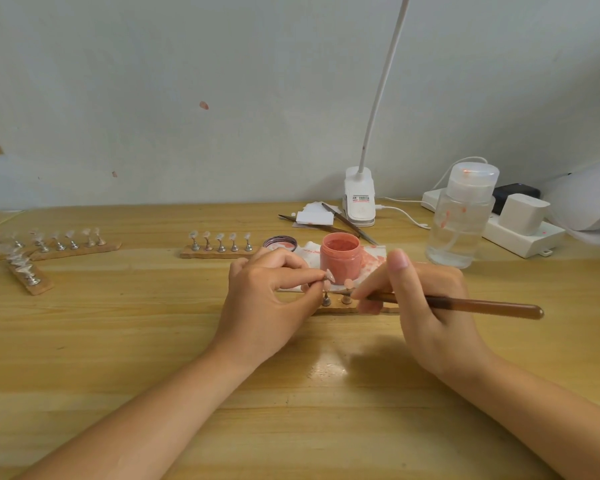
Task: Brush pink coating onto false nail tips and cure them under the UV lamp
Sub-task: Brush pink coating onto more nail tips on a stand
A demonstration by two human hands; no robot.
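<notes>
My left hand pinches tip on stand, steadying it for coating. My right hand grips brush pen-style, bristles toward tip. Pink jar open just behind, handy for reloading. UV lamp at counter's far right corner.

Bare light wooden tabletop lies open to the left of the hands and toward the near edge. Just behind them an open pink coating jar and a clear plastic pump bottle crowd the way; a wooden strip of clear nail tips on metal stands blocks the back left.
</notes>
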